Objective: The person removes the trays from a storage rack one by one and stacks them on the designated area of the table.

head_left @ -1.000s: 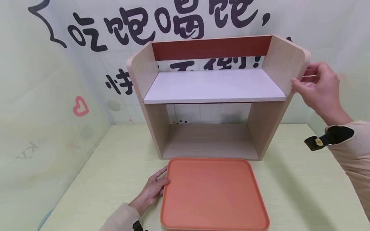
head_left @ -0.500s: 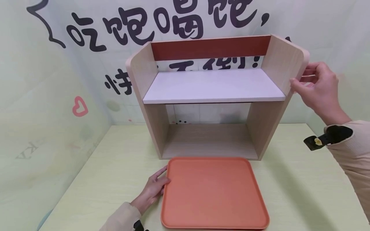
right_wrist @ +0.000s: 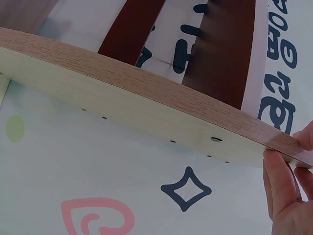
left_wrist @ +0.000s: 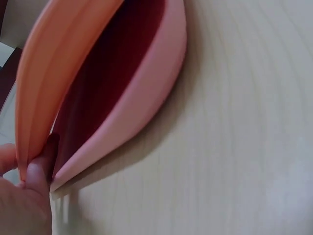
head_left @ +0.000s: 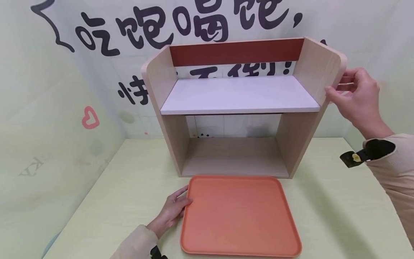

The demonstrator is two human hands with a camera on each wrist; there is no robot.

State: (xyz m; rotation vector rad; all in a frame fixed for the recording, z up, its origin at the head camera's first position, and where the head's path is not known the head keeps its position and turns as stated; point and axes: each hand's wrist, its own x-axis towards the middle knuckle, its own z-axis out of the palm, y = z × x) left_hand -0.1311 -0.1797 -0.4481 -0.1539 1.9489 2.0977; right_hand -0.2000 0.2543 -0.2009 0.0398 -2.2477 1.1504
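My left hand (head_left: 172, 210) pinches the left rim of an orange rectangular tray (head_left: 239, 216) in the head view, thumb on top. In the left wrist view that tray's edge (left_wrist: 44, 88) is raised at an angle over a second, pinkish tray (left_wrist: 142, 105), with a dark red gap between them. This lower tray lies on the table and is hidden in the head view. My right hand (head_left: 360, 99) grips the upper right side panel (head_left: 320, 68) of a wooden two-tier shelf, thumb inside. Its fingertips (right_wrist: 274, 159) press the panel's outer face in the right wrist view.
The shelf has a white upper board (head_left: 239, 95), a wooden bottom board (head_left: 236, 156) and a dark red back rail (head_left: 237, 53). It stands on a pale table (head_left: 139, 180) directly behind the tray. A printed cloth backdrop (head_left: 64, 90) encloses the back and left.
The left thumb reaches slightly farther over the tray's rim. The right hand and the shelf hold their places, apart from a slight shift of the head view.
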